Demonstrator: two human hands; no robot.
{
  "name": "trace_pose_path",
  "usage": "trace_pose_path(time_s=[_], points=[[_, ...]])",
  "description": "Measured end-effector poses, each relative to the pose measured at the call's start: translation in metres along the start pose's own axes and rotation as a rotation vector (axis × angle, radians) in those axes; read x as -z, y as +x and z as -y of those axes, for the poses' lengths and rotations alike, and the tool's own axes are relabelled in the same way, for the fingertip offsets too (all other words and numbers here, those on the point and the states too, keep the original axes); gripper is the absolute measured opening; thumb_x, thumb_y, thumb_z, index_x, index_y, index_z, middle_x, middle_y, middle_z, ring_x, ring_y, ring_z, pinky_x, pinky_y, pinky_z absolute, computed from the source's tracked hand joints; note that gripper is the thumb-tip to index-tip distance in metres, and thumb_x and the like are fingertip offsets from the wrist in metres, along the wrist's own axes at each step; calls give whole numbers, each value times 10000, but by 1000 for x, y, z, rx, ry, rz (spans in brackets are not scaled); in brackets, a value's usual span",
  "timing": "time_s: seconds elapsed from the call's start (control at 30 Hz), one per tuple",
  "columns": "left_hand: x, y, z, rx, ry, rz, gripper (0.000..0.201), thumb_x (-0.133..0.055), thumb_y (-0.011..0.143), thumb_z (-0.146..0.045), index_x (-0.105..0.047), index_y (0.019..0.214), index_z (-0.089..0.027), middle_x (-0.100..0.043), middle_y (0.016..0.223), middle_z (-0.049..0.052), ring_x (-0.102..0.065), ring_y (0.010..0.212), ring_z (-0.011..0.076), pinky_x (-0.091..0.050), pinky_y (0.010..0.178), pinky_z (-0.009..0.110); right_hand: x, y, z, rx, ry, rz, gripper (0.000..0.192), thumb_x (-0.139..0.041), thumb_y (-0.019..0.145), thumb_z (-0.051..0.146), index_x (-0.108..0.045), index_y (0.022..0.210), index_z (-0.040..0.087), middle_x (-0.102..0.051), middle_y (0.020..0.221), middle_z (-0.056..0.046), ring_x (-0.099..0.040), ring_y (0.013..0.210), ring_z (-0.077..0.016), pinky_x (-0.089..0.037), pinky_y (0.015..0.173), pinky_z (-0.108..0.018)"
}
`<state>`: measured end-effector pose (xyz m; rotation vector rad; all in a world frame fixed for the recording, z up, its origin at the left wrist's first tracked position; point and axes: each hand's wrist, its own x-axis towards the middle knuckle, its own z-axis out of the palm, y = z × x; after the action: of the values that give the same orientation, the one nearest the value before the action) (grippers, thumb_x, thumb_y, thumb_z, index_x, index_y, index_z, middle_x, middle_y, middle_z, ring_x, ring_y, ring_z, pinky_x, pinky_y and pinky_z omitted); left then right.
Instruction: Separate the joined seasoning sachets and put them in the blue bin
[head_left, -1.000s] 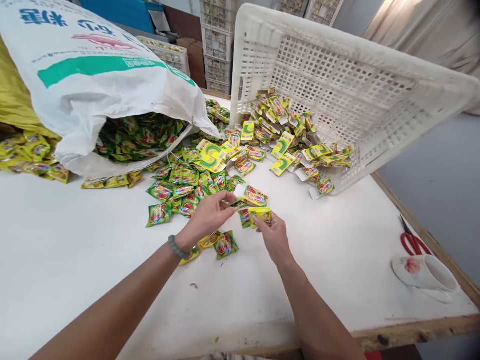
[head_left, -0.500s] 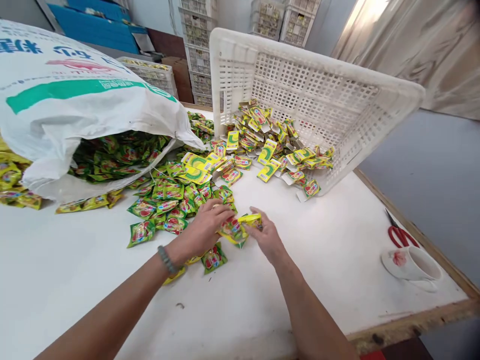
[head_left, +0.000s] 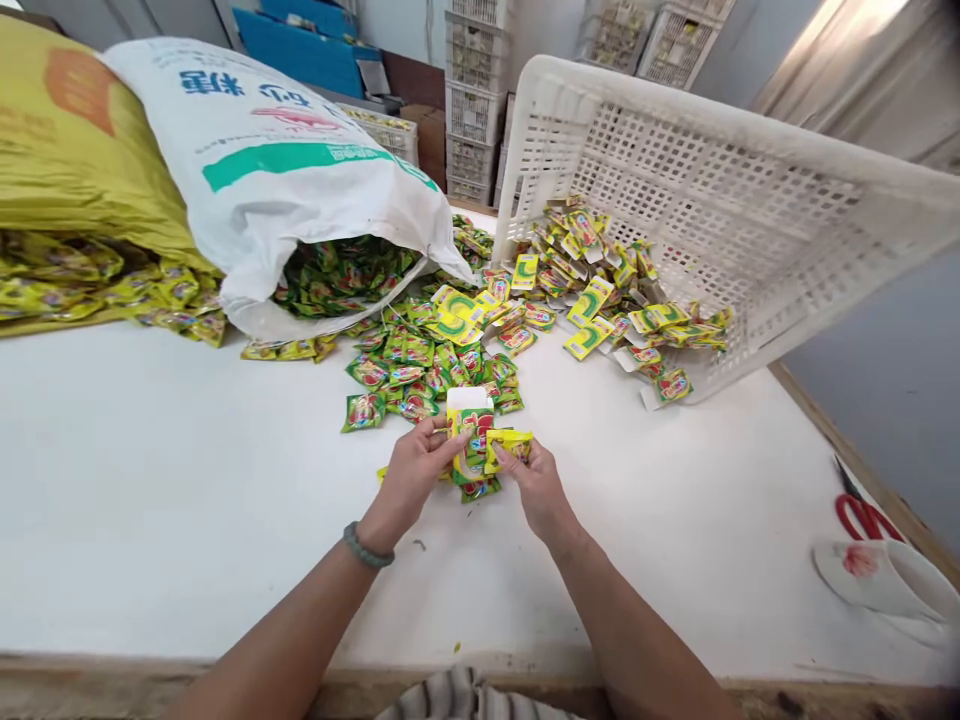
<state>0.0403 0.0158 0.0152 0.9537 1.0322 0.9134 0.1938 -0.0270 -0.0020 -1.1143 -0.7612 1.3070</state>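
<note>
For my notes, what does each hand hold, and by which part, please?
Left hand: yellow-green cardboard box, left side. Right hand: yellow plastic packet, lower part.

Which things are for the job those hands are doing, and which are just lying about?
Probably for the job:
box in the left grip
yellow packet in the right grip
green packets
small boxes
white crate

Probably just lying about:
red-handled scissors
flowered cup
</note>
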Motion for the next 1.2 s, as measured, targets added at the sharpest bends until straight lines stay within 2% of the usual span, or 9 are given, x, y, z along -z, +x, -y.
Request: trace_pose_path(time_s=[0.07,0.17,0.27,0.37,0.6,0.73,0.9,1.1,1.2], points=[[9,1,-4,-57,163,2,554,-769,640,-511,-619,1034,-153,-668,677,1,-627,635,181,-476,571,261,9,4,1,69,-81,-92,329,-755,733,361,-665,994,181,-717,968,-40,-649,881,-183,-512,840,-334],[20,0,-6,-160,539,92,414,-706,710,-506,-679,932,-158,-597,607,-22,-534,570,142,-377,510,228,21,9,7,194,-116,-223,329,-731,753,375,-650,1012,190,-701,991,-33,-631,905,-177,-500,852,-325],[22,-1,-3,-235,738,196,370,-610,800,-502,-705,922,-166,-556,587,-30,-449,530,117,-310,485,224,27,10,12,189,-233,-127,305,-706,769,382,-649,1003,195,-695,967,-33,-623,884,-180,-497,818,-315],[20,-1,0,-283,759,235,390,-520,866,-503,-703,927,-163,-545,592,-28,-408,525,108,-297,488,219,31,9,17,100,-408,13,283,-680,779,393,-656,973,188,-691,891,-27,-611,810,-174,-483,765,-300],[17,-1,1,-268,809,248,414,-482,890,-509,-706,977,-172,-589,643,-13,-447,568,127,-315,523,228,40,9,22,-1,-575,147,225,-658,763,379,-663,894,196,-649,783,3,-563,722,-153,-434,672,-268],[12,-2,4,-287,821,307,387,-506,885,-490,-714,942,-169,-655,744,14,-522,655,145,-362,591,230,32,8,17,42,-681,68,208,-723,674,348,-669,804,196,-637,746,6,-555,707,-156,-433,657,-270],[11,-1,6,-253,692,268,409,-552,848,-526,-703,983,-170,-664,792,15,-515,651,143,-369,578,229,23,6,15,43,-464,-119,354,-772,633,443,-613,823,190,-640,730,6,-554,626,-138,-448,574,-254],[9,-1,4,-211,617,206,429,-665,751,-547,-707,942,-165,-673,769,0,-508,631,135,-373,570,223,19,5,17,105,-453,-163,342,-754,660,481,-632,788,188,-644,709,4,-526,581,-118,-458,556,-250],[8,-2,2,-238,652,164,414,-673,744,-538,-722,933,-172,-692,789,1,-521,648,140,-381,585,225,19,5,20,107,-453,-166,333,-739,674,491,-638,762,187,-637,690,7,-496,552,-107,-434,529,-241]])
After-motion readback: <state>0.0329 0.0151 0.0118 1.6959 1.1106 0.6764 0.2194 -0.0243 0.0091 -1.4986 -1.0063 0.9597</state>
